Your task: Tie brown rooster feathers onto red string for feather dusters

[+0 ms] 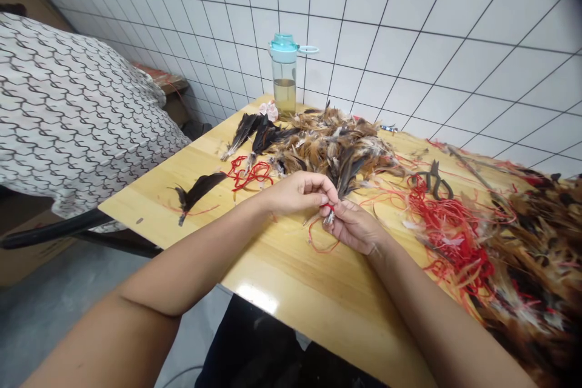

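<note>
Near the middle of the wooden table (268, 248), both hands meet at a small bundle of dark feathers (349, 171) whose pale quill ends point toward me. My left hand (302, 193) pinches red string (328, 207) at the quills. Closed around the same bundle from the right is my right hand (353, 225). A loose loop of the red string hangs below the fingers onto the table. Just behind the hands lies a large pile of brown feathers (313, 148).
A bottle (284, 82) stands at the back by the tiled wall. Dark feather bundles (200, 191) and red string (250, 176) lie left. Black scissors (434, 182), tangled red string (448, 224) and more feathers (541, 242) are right. Patterned cloth (82, 109) is far left.
</note>
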A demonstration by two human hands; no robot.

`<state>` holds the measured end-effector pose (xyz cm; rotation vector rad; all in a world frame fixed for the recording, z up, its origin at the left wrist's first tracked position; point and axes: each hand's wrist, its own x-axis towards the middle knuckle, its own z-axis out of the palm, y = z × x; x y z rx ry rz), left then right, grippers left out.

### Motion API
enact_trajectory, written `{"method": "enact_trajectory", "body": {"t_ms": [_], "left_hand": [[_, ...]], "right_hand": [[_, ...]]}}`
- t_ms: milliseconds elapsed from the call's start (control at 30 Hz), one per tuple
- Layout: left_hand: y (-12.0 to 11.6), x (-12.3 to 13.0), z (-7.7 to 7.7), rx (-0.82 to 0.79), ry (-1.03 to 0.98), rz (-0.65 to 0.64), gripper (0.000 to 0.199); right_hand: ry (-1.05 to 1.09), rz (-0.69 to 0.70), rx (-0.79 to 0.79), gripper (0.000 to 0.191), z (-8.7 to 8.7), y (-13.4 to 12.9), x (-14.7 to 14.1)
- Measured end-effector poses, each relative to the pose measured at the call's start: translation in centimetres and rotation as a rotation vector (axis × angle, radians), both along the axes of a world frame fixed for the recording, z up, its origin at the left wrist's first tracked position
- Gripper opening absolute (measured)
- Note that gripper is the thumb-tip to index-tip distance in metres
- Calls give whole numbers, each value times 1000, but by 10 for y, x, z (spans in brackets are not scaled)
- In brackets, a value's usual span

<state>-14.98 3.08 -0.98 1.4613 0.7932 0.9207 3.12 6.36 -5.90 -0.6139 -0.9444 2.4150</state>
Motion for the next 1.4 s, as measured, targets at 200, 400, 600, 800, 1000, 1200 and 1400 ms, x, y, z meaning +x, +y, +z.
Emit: {"method": "enact_trajectory", "body": {"t_ms": [200, 400, 600, 800, 1000, 1200, 1400], "left_hand": [[-2, 6, -5, -89, -146, 33, 23], [-6, 10, -2, -30, -108, 37, 16], [-10, 9, 2, 196, 66, 67, 11], [-13, 14, 2, 564, 362, 224, 13], [-13, 19, -3, 750, 527, 262, 20], [-11, 22, -6, 803, 639, 282, 16], [-11, 20, -2, 652, 525, 276, 7]], "right_hand": [[12, 21, 21, 31, 0, 1, 3], [32, 45, 107, 33, -3, 1, 7], [34, -19, 60, 31, -4, 1, 4], [50, -110, 1, 26, 0, 1, -2], [58, -156, 33, 24, -2, 0, -6], [42, -171, 38, 31, -1, -1, -9], [28, -167, 20, 30, 1, -2, -8]]}}
